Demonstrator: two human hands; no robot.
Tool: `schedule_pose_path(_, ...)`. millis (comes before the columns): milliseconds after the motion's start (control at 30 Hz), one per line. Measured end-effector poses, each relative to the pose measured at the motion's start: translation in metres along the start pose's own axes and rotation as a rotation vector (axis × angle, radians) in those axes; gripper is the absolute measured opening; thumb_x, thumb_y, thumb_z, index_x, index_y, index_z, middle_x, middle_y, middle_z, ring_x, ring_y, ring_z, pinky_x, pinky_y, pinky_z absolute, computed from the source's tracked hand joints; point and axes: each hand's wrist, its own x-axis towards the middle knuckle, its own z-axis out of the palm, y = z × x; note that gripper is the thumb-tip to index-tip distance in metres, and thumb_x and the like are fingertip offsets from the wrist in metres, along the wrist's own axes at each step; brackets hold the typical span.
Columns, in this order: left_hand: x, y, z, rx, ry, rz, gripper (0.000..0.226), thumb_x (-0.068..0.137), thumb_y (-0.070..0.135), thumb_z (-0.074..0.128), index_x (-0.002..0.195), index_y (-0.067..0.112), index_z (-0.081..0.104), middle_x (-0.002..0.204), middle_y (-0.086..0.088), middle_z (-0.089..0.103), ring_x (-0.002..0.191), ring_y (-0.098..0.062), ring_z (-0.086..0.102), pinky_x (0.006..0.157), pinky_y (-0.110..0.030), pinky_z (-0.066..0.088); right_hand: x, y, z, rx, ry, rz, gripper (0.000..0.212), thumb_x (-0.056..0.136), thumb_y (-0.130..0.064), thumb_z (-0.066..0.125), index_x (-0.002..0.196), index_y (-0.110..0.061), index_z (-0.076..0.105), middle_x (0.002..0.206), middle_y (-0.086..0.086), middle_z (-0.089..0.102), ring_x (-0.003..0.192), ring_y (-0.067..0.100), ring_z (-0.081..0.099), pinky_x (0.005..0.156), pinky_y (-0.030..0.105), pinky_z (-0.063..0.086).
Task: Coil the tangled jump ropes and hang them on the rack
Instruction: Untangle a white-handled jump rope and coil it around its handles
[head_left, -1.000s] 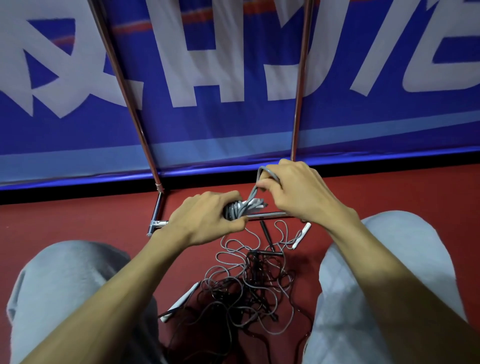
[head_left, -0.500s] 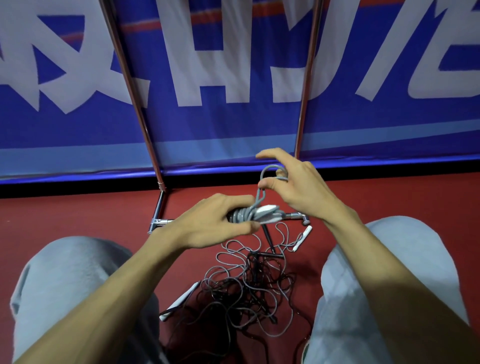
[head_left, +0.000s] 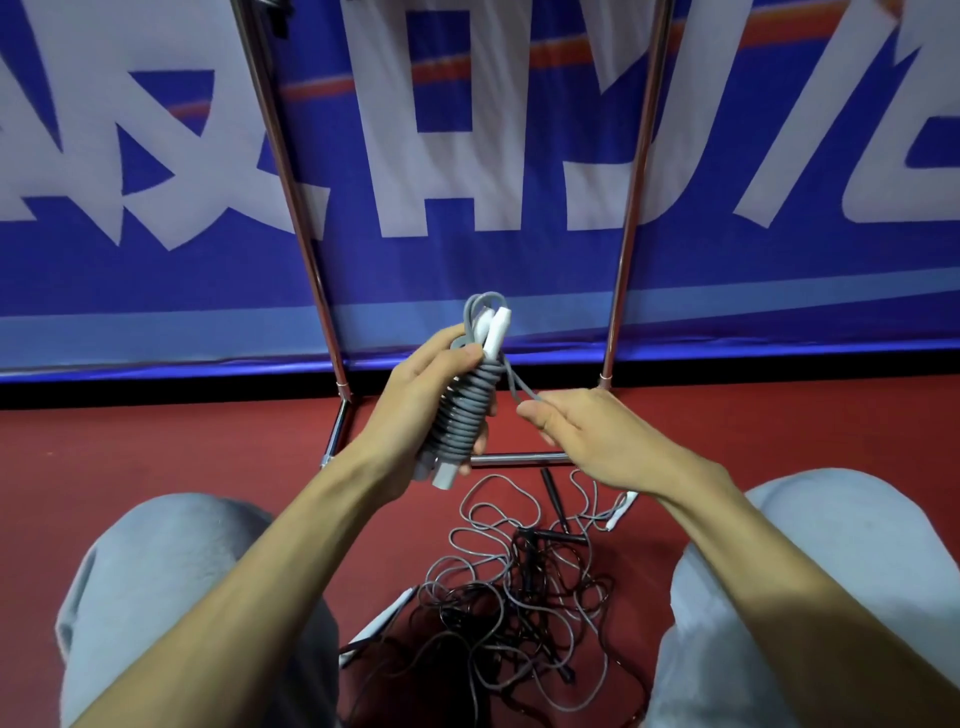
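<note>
My left hand (head_left: 415, 400) grips a coiled grey jump rope (head_left: 464, 415) held upright, its white handles sticking out at top and bottom and the cord wound tightly round the bundle. A short loop of that cord runs to my right hand (head_left: 587, 436), which pinches its end just right of the bundle. On the red floor between my knees lies a tangle of grey and black jump ropes (head_left: 514, 597) with black and white handles. The metal rack (head_left: 524, 458) stands behind my hands, its two uprights rising in front of the banner.
A blue banner with large white characters (head_left: 467, 156) fills the background behind the rack. My two knees in grey trousers (head_left: 182, 597) flank the rope tangle. Red floor (head_left: 156, 441) stretches left and right of the rack's base bar.
My left hand has lifted the bundle and turned it from lying sideways to upright. My right hand has dropped from above the bundle to its right side, pulling a loop of cord out.
</note>
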Motion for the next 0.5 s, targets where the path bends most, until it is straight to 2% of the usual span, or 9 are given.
schedule_pose_path(100,0.002,-0.004,-0.002,0.114,0.088,0.005,0.008,0.094,0.025,0.056,0.096,0.022,0.063,0.070,-0.017,0.057,0.045,-0.026,0.051,0.043,-0.028,0.045,-0.007,-0.011,0.004,-0.009,-0.081,-0.024,0.038,0.101,-0.036,0.036,0.066,-0.025,0.045,0.059,-0.007,0.049,0.060,0.012,0.048,0.068,0.034,0.040)
schedule_pose_path(233,0.004,-0.012,-0.009,0.423,0.105,0.072,0.008,0.092,0.031,0.062,0.095,0.023,0.063,0.066,-0.006,0.057,0.047,-0.023,0.050,0.038,-0.029,0.043,-0.014,-0.019,0.000,-0.024,-0.155,0.005,0.036,0.102,-0.036,0.035,0.070,-0.026,0.050,0.054,-0.009,0.048,0.055,0.005,0.049,0.066,0.031,0.042)
schedule_pose_path(300,0.005,-0.014,-0.013,0.609,0.071,0.110,0.010,0.091,0.037,0.062,0.095,0.028,0.062,0.065,-0.002,0.058,0.046,-0.021,0.050,0.040,-0.033,0.044,-0.016,-0.020,-0.004,-0.033,-0.114,-0.006,0.034,0.100,-0.033,0.040,0.075,-0.021,0.058,0.053,-0.009,0.052,0.053,0.005,0.051,0.062,0.024,0.041)
schedule_pose_path(367,0.006,-0.015,-0.015,0.700,0.066,0.108,0.014,0.091,0.041,0.061,0.097,0.028,0.060,0.066,0.000,0.059,0.046,-0.018,0.050,0.044,-0.035,0.046,-0.015,-0.018,-0.006,-0.015,-0.014,-0.015,0.027,0.098,-0.030,0.049,0.081,-0.016,0.065,0.052,-0.008,0.056,0.051,0.004,0.052,0.056,0.017,0.038)
schedule_pose_path(433,0.006,-0.014,-0.015,0.732,0.071,0.094,0.018,0.091,0.044,0.059,0.096,0.027,0.060,0.064,0.006,0.059,0.046,-0.013,0.050,0.045,-0.035,0.046,-0.012,-0.016,-0.006,0.162,0.115,0.030,0.011,0.094,-0.022,0.056,0.093,-0.016,0.066,0.050,-0.007,0.058,0.045,0.005,0.050,0.052,0.017,0.039)
schedule_pose_path(500,0.004,-0.015,-0.012,0.699,0.030,0.071,0.019,0.092,0.045,0.057,0.095,0.026,0.059,0.061,0.008,0.059,0.043,-0.013,0.051,0.039,-0.031,0.045,-0.010,-0.017,-0.011,0.480,0.174,0.121,0.015,0.094,-0.010,0.055,0.106,-0.016,0.062,0.051,-0.001,0.060,0.042,0.009,0.048,0.044,0.019,0.039)
